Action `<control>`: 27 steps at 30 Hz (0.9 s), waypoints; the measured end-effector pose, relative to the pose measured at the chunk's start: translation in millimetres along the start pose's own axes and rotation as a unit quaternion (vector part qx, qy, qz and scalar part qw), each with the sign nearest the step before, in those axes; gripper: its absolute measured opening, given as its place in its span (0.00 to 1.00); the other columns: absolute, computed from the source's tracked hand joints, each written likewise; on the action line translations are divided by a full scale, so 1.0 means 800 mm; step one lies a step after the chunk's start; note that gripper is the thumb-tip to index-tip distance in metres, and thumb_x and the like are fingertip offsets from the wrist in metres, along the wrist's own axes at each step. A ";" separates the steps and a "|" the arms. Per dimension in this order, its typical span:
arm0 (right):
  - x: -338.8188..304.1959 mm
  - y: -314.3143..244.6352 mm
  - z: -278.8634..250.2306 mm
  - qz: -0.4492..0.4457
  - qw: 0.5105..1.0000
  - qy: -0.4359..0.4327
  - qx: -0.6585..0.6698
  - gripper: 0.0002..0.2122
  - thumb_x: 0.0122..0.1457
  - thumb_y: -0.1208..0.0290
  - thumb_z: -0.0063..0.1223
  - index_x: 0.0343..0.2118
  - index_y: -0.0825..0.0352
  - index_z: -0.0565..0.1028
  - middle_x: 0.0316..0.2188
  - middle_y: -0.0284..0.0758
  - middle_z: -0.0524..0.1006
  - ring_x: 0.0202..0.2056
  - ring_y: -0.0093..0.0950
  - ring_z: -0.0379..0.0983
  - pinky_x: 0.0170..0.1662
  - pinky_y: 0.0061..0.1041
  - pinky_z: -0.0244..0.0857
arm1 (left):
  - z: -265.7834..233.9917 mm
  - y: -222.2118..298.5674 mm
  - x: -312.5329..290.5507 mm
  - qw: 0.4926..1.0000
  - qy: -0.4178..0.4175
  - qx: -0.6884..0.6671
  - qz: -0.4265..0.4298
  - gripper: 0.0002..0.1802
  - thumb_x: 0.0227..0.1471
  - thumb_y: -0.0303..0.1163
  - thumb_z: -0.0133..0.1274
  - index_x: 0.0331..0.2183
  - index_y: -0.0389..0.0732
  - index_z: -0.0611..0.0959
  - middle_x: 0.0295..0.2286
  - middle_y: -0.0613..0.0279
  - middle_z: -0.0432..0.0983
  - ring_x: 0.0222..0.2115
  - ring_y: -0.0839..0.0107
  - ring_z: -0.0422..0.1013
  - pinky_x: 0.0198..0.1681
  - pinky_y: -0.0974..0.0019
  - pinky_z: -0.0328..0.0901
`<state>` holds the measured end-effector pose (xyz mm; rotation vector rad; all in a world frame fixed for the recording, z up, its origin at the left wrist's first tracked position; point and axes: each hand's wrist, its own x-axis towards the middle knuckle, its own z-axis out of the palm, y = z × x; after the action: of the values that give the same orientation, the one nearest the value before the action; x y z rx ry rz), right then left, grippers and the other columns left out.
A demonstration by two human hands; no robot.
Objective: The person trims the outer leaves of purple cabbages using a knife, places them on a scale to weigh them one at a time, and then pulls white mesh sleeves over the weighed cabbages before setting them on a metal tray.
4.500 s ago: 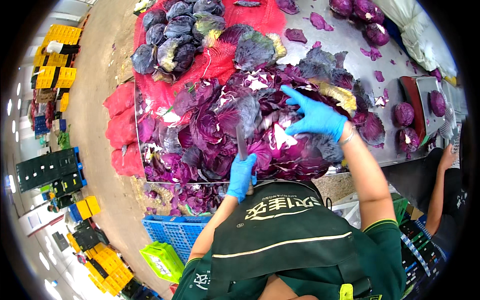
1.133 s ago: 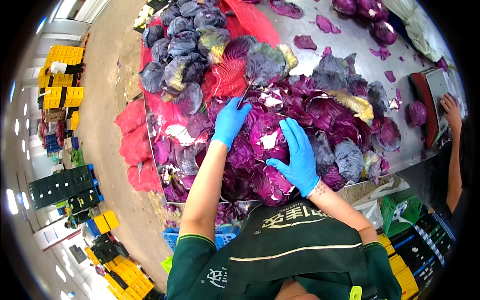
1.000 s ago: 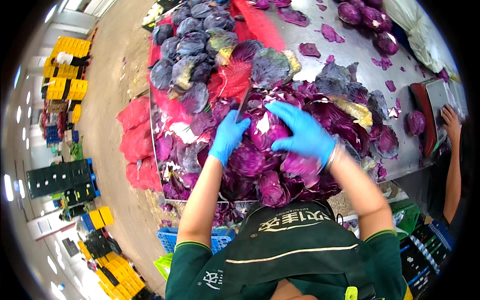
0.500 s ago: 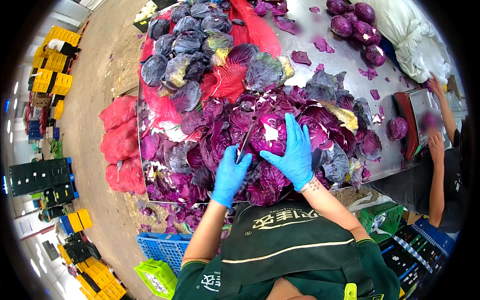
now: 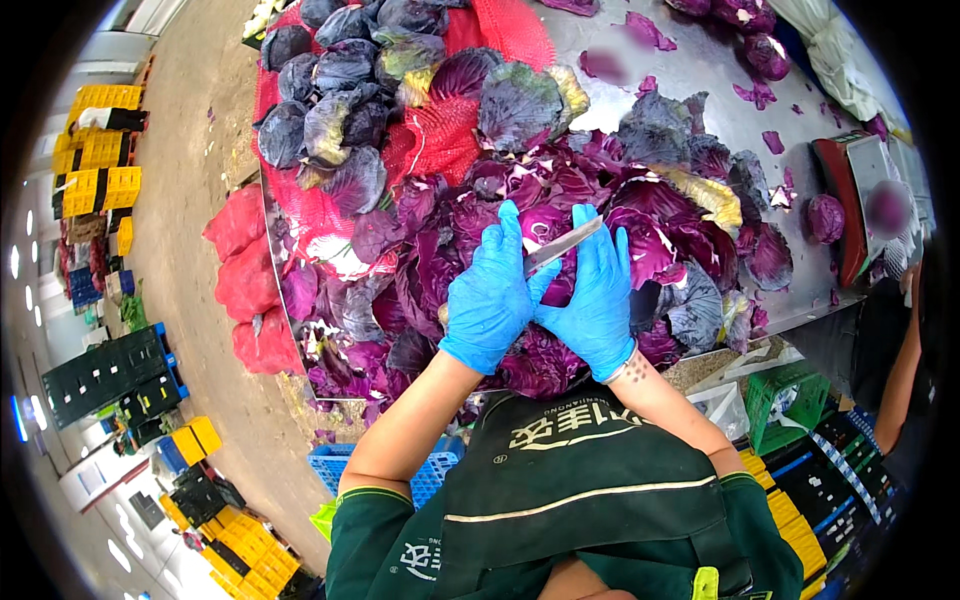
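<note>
The left hand (image 5: 490, 305) is closed on a knife (image 5: 567, 245), whose blade slants over a purple cabbage (image 5: 541, 222) and reaches the fingers of the right hand (image 5: 595, 305). That hand lies along the cabbage's right side, fingers extended; how firmly it grips cannot be told. With the hands close together and the cabbage between them, good handling calls for keeping fingertips off the edge and the head steady. Loose leaves (image 5: 425, 280) around it look an uneven bed; red mesh (image 5: 430, 145) and dark-leaved heads (image 5: 345, 65) lie farther out on the bench (image 5: 690, 72).
</note>
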<state>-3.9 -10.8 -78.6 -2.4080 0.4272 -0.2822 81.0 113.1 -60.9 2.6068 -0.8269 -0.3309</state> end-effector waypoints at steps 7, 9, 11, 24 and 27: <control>-0.008 -0.007 0.019 0.006 1.000 0.007 0.006 0.54 0.41 0.54 0.71 0.67 0.71 0.48 0.65 0.50 0.55 0.67 0.46 0.49 0.68 0.53 0.37 | 0.004 -0.022 0.039 0.991 0.039 -0.031 -0.125 0.29 0.58 0.50 0.53 0.49 0.36 0.74 0.35 0.44 0.78 0.31 0.44 0.76 0.29 0.48 0.70; -0.017 -0.005 0.019 -0.002 1.000 0.006 0.022 0.54 0.42 0.55 0.71 0.67 0.71 0.49 0.65 0.50 0.55 0.68 0.46 0.48 0.69 0.53 0.36 | 0.008 -0.062 0.059 0.984 0.076 0.039 -0.156 0.21 0.59 0.48 0.52 0.38 0.37 0.76 0.30 0.47 0.80 0.30 0.47 0.77 0.28 0.51 0.71; -0.022 0.007 0.023 -0.006 0.999 0.018 0.039 0.53 0.42 0.55 0.71 0.67 0.71 0.49 0.66 0.50 0.55 0.68 0.46 0.48 0.69 0.53 0.35 | 0.013 -0.062 0.045 0.986 0.042 -0.091 -0.134 0.20 0.57 0.47 0.54 0.39 0.39 0.76 0.30 0.49 0.80 0.31 0.46 0.77 0.33 0.49 0.71; -0.028 0.032 0.008 -0.010 0.997 0.021 0.079 0.56 0.41 0.50 0.72 0.68 0.68 0.48 0.68 0.52 0.49 0.68 0.47 0.48 0.69 0.49 0.39 | -0.034 -0.055 0.037 0.994 0.036 0.022 -0.104 0.37 0.54 0.50 0.58 0.59 0.46 0.67 0.48 0.45 0.72 0.43 0.43 0.74 0.43 0.46 0.69; -0.030 0.031 0.013 0.016 0.993 0.052 0.103 0.58 0.39 0.51 0.73 0.68 0.70 0.47 0.68 0.54 0.49 0.68 0.48 0.47 0.69 0.49 0.39 | -0.075 -0.002 0.018 0.998 -0.021 -0.050 -0.023 0.39 0.52 0.46 0.60 0.62 0.55 0.65 0.44 0.50 0.73 0.42 0.48 0.74 0.41 0.52 0.70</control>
<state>-28.5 -13.7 -104.6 -2.1897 0.4593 -0.4186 113.2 123.2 -9.3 2.5363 -0.7463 -0.4314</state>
